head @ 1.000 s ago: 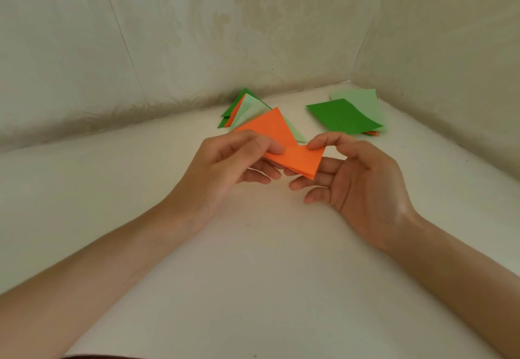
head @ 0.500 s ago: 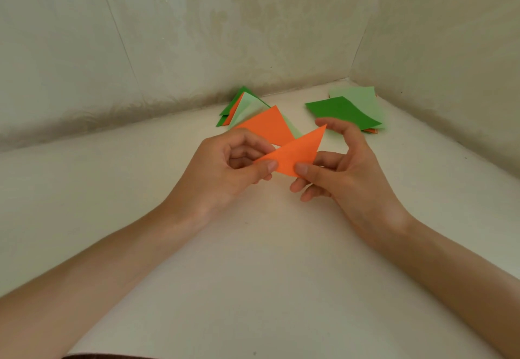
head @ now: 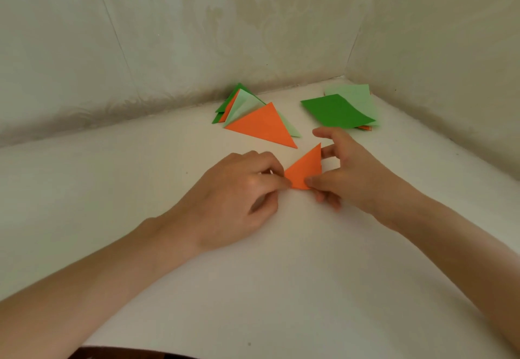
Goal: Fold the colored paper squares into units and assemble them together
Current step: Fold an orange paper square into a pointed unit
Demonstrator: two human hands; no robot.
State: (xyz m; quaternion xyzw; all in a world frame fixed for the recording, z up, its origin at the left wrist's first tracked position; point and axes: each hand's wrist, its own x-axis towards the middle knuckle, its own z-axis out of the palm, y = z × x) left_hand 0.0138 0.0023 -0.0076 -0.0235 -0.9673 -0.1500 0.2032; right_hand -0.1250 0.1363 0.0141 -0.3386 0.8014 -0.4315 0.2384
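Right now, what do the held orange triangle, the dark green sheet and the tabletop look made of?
The orange triangle: thin paper, matte, flat colour, crisp folded edges. The dark green sheet: same kind of paper, matte; it lies slightly bowed, not flat. The tabletop: smooth, white, dull sheen; maybe laminate or painted board, can't tell which.

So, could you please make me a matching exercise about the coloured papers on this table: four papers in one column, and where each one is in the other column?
Papers:
1. small orange triangle
2. large orange triangle
3. dark green sheet
4. light green sheet

Places:
A. flat, partly covered by another sheet
B. on top of the folded pile
C. held between the left hand and right hand
D. flat, lying over a paler sheet

Pairs: 1-C, 2-B, 3-D, 4-A
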